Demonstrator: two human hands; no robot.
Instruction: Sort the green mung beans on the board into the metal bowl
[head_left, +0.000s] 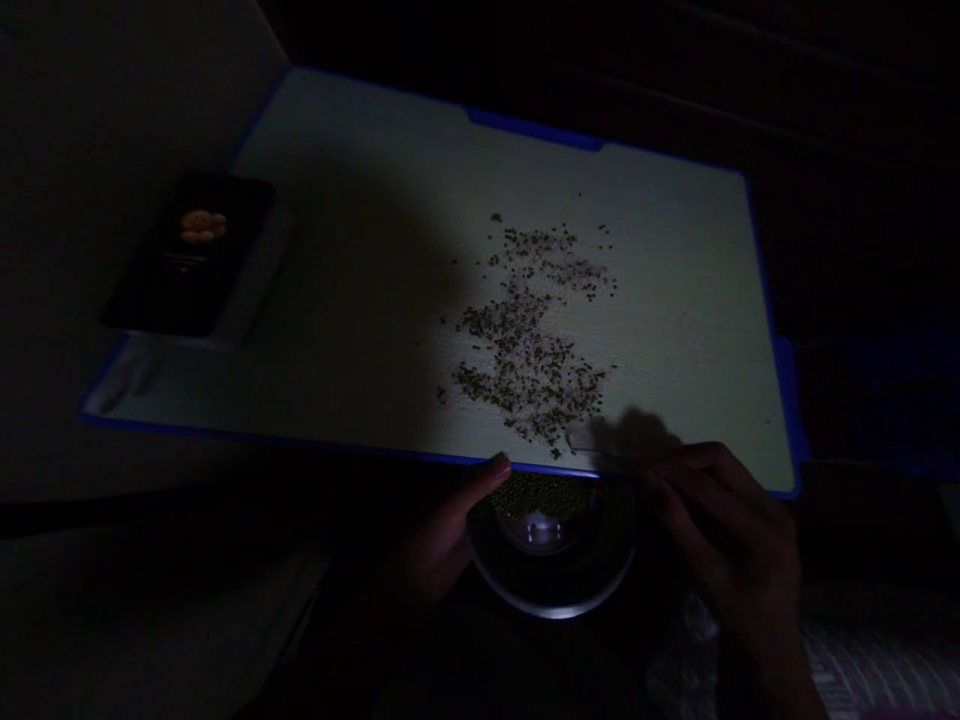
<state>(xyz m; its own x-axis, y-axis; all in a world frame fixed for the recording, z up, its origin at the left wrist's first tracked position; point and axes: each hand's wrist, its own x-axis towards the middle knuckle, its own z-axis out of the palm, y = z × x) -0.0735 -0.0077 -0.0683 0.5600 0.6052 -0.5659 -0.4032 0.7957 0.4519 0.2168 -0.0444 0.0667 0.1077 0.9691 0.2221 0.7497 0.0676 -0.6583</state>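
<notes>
The room is very dark, and most of what I can make out lies on a pale board [360,330] with a blue rim, set at a slant in front of the person. Taking the middle of that board as the clock's centre, the small green grains [532,380] lie loosely strewn from close to the middle out toward 5 o'clock, mixed with paler specks and thickest toward the near edge. The right hand [731,520], at 4 o'clock, has its fingers pinched on a thin tool [600,448], whose pale tip points toward 9 o'clock and sits just beside the lowest grains. The left hand [450,530] is at 6 o'clock, its thumb along the blue rim; its other fingers are hidden, so I can't tell whether it grips the board or the bowl. That shiny metal bowl [555,608] is at 5 o'clock, partly under the near edge, with more green grains [540,495] heaped inside. Over at 9 o'clock, a dark screen [187,280] showing a small orange picture leans on a pale support [259,275]. Farther out at 4 o'clock, beyond the right hand, lies some striped cloth [885,665]
</notes>
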